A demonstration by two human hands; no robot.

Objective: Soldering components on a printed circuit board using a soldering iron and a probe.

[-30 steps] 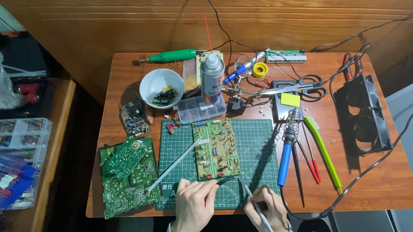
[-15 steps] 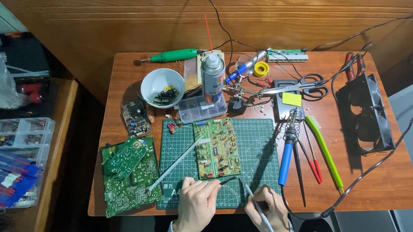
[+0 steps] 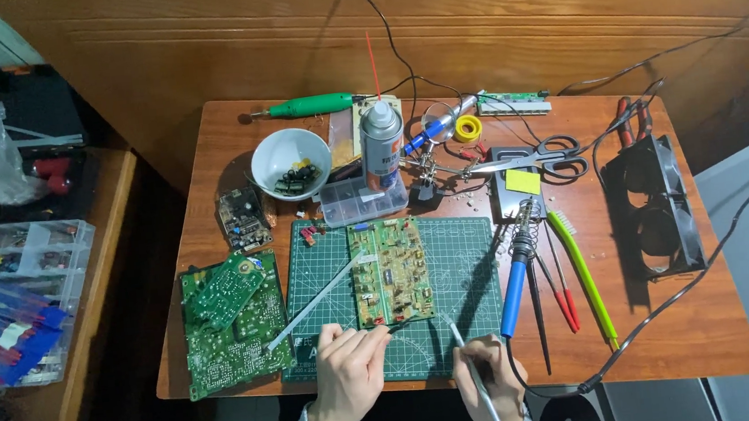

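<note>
— What is held by the hands?

— The left hand (image 3: 350, 372) is closed around dark tweezers (image 3: 394, 325), whose tips are laid at the near edge of the board (image 3: 389, 271). The right hand (image 3: 491, 388) is curled about a slim silver tool (image 3: 472, 375), which is pointed up toward the mat (image 3: 452, 276).

— Where is the board placed?

— It is set flat on the green mat, at the middle of the tabletop (image 3: 673, 320). A white strip (image 3: 315, 301) is laid slantwise from the board down to the left.

— And what is seen around it?

— Two green boards (image 3: 231, 327) are stacked left of the mat. A blue-handled iron (image 3: 516, 284) is rested in its stand just right of the mat, with a yellow brush (image 3: 584, 275) and red probes (image 3: 560, 285) beside it. Behind the board a spray can (image 3: 381, 144), a white bowl (image 3: 290, 162) and a clear box (image 3: 363, 201) are stood. Scissors (image 3: 541, 152) and a black fan (image 3: 652, 206) are kept to the right.
</note>
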